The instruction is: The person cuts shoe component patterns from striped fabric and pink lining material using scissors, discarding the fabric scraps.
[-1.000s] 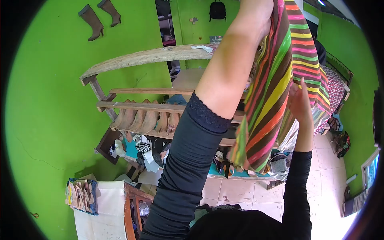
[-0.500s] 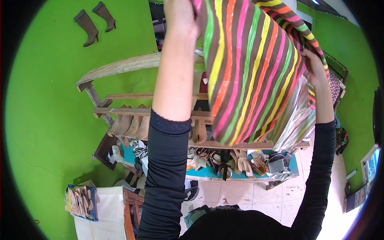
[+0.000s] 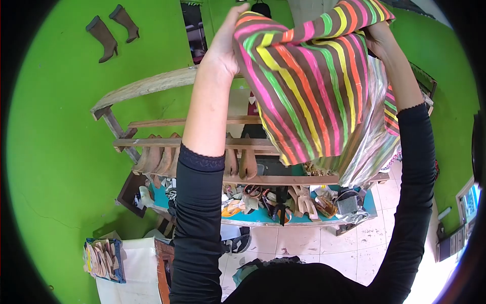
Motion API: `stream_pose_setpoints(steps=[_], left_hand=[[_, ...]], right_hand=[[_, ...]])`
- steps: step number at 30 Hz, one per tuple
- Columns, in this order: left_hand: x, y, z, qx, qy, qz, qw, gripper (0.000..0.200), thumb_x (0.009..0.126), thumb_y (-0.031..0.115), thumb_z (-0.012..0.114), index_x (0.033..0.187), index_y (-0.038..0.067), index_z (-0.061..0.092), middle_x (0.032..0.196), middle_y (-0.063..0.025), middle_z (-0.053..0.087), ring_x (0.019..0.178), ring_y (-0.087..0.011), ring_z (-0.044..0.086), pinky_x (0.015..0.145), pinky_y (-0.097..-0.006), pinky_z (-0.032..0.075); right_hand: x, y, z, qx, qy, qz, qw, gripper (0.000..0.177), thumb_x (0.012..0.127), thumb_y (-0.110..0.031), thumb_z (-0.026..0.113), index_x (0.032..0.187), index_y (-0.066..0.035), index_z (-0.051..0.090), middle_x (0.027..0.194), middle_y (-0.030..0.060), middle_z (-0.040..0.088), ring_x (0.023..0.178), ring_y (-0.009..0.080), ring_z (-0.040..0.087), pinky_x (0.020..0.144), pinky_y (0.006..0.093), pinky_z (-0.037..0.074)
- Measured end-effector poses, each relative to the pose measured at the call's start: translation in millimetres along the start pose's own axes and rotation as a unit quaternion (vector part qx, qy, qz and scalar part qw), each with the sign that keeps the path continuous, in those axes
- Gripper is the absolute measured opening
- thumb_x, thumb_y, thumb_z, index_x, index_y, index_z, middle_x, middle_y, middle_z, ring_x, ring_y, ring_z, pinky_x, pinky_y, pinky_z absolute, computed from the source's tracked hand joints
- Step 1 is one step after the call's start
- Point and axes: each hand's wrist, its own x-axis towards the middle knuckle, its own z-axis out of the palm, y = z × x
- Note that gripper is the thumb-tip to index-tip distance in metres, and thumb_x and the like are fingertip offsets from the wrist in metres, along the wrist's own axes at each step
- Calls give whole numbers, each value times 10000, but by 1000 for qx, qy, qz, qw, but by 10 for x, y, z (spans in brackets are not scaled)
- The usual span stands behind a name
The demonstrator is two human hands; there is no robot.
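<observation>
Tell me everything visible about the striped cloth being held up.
The striped cloth is a soft, limp sheet with diagonal bands of brown, pink, yellow, orange and green. It hangs high before wooden shelves, the left hand gripping its upper left edge and the right hand its upper right corner. It drapes in folds between them; a shiny plastic-like layer shows at its lower right.
</observation>
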Motion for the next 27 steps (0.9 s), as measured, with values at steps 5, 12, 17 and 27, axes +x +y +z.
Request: stream_pose_setpoints(steps=[5,12,17,27], left_hand=[[17,-70,18,34,-53,-176,982,271,742,61,566,956,-85,486,875,-179,573,717,-192,610,577,-266,541],[205,48,-157,11,-81,-64,995,277,746,-17,515,1012,-5,439,894,-144,540,767,-216,577,658,-309,537],[279,286,-336,-55,53,223,972,206,771,-41,440,959,21,383,852,-145,525,757,-205,574,629,-306,539],[189,391,-470,1,59,239,969,32,796,49,429,764,48,428,755,-103,534,666,-189,571,575,-303,526]], right_hand=[[-251,-60,334,14,-156,-44,987,314,820,-240,491,1054,-31,480,1008,87,537,912,178,527,785,298,450],[-203,-167,323,-70,6,40,997,276,861,-186,406,1085,-43,477,1026,72,539,918,176,527,793,303,445],[-47,-75,-123,-58,-37,44,997,117,669,34,407,590,-44,443,679,33,482,636,122,451,643,274,441],[-277,-129,32,156,-227,49,960,252,821,-144,432,1046,-32,459,1014,69,521,892,165,516,817,280,421]])
